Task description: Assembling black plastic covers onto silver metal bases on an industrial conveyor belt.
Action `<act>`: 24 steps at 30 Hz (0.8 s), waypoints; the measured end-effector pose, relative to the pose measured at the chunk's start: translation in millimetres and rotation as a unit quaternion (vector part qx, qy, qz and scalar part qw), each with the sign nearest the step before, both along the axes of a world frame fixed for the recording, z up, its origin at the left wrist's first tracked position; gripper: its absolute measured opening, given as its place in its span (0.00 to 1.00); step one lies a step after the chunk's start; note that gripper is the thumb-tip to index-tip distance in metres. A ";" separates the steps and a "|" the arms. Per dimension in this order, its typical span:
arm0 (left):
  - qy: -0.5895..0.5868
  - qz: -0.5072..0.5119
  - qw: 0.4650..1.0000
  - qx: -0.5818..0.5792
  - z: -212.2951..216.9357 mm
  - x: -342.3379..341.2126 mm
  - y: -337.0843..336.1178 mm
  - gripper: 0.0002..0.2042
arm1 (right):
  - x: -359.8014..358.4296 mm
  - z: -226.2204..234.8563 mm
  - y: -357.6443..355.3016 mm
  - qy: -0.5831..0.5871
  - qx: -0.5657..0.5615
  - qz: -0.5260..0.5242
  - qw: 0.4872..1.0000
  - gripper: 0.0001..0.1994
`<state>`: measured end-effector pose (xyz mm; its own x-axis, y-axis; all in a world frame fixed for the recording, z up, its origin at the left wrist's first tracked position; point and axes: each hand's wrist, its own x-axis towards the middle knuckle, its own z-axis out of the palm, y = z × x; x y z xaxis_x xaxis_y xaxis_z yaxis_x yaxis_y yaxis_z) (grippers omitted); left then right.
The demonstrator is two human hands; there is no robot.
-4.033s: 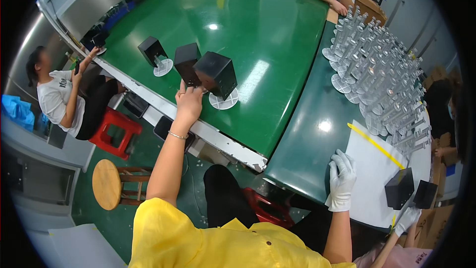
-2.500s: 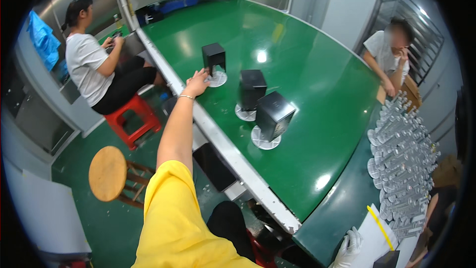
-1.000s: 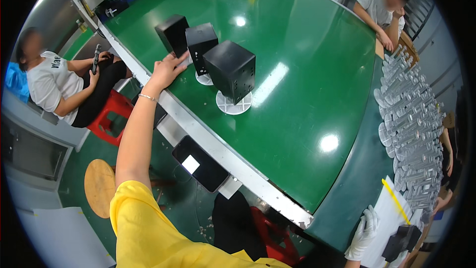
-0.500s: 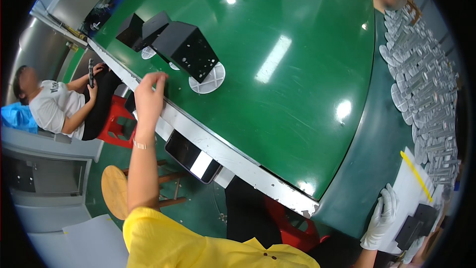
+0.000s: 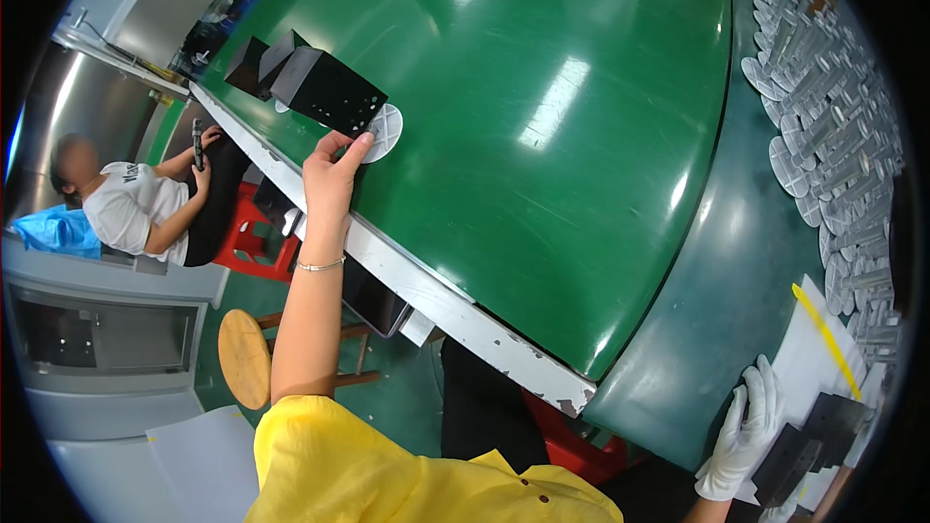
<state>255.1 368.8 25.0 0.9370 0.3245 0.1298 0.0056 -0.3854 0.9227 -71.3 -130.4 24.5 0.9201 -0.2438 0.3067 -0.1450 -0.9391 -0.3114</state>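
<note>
Black box (image 5: pixel 327 92), round base (image 5: pixel 389 134) partly hidden

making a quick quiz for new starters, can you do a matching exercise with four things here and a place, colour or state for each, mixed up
1. left hand
2. right hand
3. round stool
4. stands with round bases

A. packed close together at the picture's right
B. bare, beside the nearest black box
C. light wood colour
D. in a white glove

Pairs: 1-B, 2-D, 3-C, 4-A
</note>
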 end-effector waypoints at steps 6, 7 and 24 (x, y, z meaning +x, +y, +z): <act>0.011 -0.024 0.999 -0.037 -7.4 9.1 -1.3 0.17 | -0.6 2.6 -4.4 0.027 -0.013 0.004 1.000 0.14; 0.022 -0.036 0.998 -0.053 -9.0 10.6 4.1 0.15 | -0.9 2.9 -5.2 0.032 -0.017 0.003 0.999 0.14; -0.020 -0.027 0.988 -0.148 0.4 20.6 8.6 0.17 | 0.7 -0.1 -6.6 0.032 -0.042 0.014 0.999 0.14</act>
<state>275.7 377.4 25.4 0.9496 0.3045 0.0744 -0.0469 -0.0966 0.9942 -70.6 -137.0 24.4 0.9448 -0.1931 0.2647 -0.1349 -0.9655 -0.2227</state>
